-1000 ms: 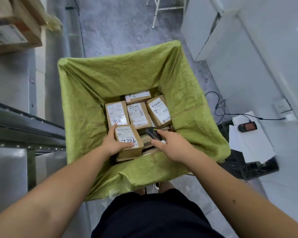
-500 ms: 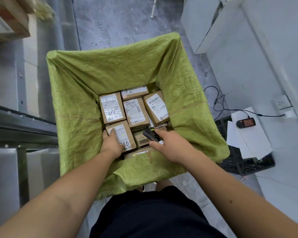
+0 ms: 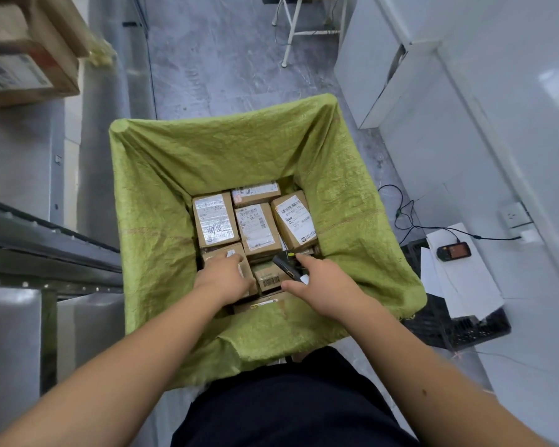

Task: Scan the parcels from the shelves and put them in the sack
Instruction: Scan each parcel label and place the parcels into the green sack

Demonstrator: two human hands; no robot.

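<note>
The left hand point(image 3: 224, 276) lies on a parcel point(image 3: 236, 259) inside the sack point(image 3: 155, 221), apparently seating it beside the other parcels; whether the fingers grip it cannot be told; the right hand point(image 3: 323, 285) holds the scanner point(image 3: 286, 266), keeping it ready for use.

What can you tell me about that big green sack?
The green sack looks like woven plastic cloth, crinkled, standing upright on the grey floor with its mouth spread into a rough square and its rim folded outward. Brown cardboard parcels with white labels lie packed at its bottom. Both hands reach inside; its near rim touches the person's dark clothing.
</note>
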